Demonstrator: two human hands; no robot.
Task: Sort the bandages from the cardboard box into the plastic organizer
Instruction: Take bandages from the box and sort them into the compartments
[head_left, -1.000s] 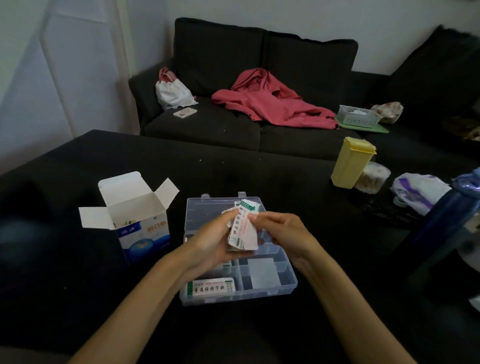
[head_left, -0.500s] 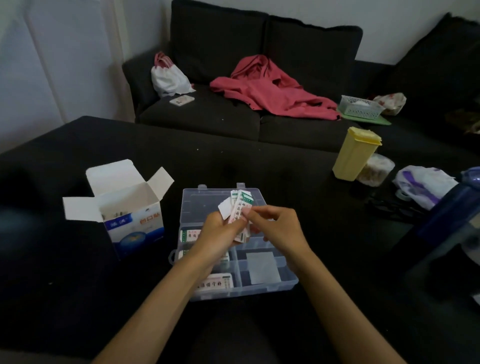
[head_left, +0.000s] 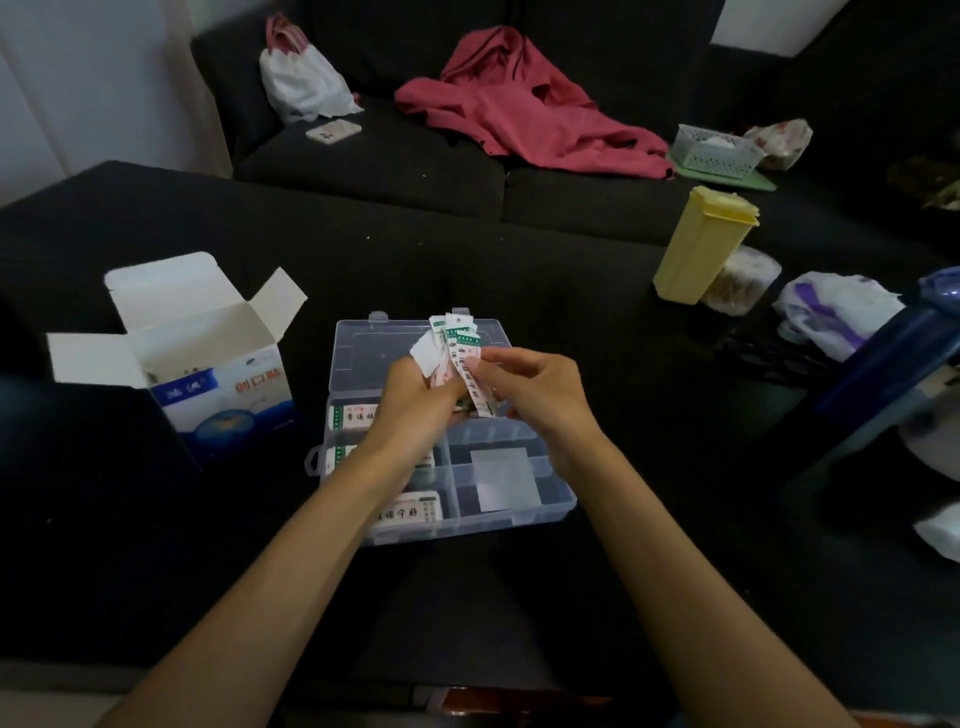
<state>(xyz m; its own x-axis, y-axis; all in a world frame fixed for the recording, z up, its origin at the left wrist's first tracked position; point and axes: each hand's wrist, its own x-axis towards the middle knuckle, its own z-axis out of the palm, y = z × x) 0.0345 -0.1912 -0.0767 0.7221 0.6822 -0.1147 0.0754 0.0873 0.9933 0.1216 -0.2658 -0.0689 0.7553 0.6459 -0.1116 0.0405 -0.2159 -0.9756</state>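
Note:
A clear plastic organizer (head_left: 558, 501) lies open on the dark table in front of me, its lid flat behind it. White and green bandage packets (head_left: 410, 512) lie in its left compartments. Above the organizer, my left hand (head_left: 410, 402) grips a fanned stack of bandages (head_left: 448, 332). My right hand (head_left: 535, 392) pinches one bandage (head_left: 480, 397) at the front of that fan. The white and blue cardboard box (head_left: 228, 384) stands open to the left of the organizer.
A yellow lidded container (head_left: 698, 244) and a round clear jar (head_left: 743, 280) stand at the right. A plastic bag (head_left: 836, 312) and a dark blue object (head_left: 893, 353) lie further right. Behind the table, a dark sofa holds a red garment (head_left: 519, 104), a white bag (head_left: 301, 83) and a small basket (head_left: 714, 150).
The stack in my left hand has spread into a fan, and my right hand's fingers have drawn one bandage forward and down from it. The view has tilted lower.

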